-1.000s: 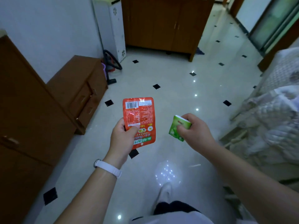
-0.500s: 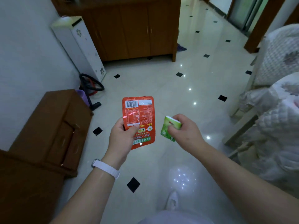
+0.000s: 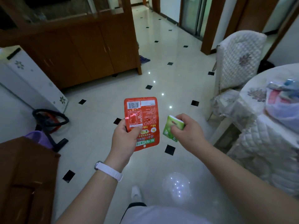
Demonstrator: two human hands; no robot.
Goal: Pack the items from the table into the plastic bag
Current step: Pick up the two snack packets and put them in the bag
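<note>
Holding the red packet [image 3: 141, 122] upright in your left hand [image 3: 125, 141], long axis vertical, barcode end up, thumb pinched on its lower half, your right hand [image 3: 188, 132] closed round a small green pack [image 3: 172, 127], tilted, over the floor, plastic bag [image 3: 283, 102] on the table [image 3: 258, 126] at right.

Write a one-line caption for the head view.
Left hand holds a red packet, right hand a green pack, plastic bag waiting on the table.

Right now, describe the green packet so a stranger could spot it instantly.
Over the pale tiled floor, two hands are held out. The right hand grips the green packet. It is small and boxy, unlike the flat red pouch in the left hand.
</note>
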